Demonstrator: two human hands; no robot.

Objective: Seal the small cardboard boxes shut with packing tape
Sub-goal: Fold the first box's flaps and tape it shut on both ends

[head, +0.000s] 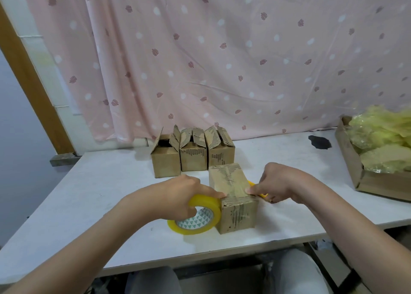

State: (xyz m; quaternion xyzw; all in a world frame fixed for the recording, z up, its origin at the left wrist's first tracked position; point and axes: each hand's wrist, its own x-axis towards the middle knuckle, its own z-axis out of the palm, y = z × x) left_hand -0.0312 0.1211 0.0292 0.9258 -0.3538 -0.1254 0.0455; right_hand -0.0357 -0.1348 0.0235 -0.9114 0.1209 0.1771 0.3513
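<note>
Taping the top of the near box, roll in my left hand, strip pinned by my right.

My left hand (182,195) has fingers curled round the tape roll (195,216), which touches the box (233,200) near the worktop's (100,193) front edge. My right hand (275,184) pinches the strip down and seems to grip a yellow cutter (260,192). Three open boxes (191,155) wait behind. If I pull unevenly, I'd expect wrinkled tape or a sliding box.

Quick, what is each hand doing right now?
Left hand: grips the tape roll against the box.
Right hand: holds a yellow tool, thumb pressing on the box top.
</note>
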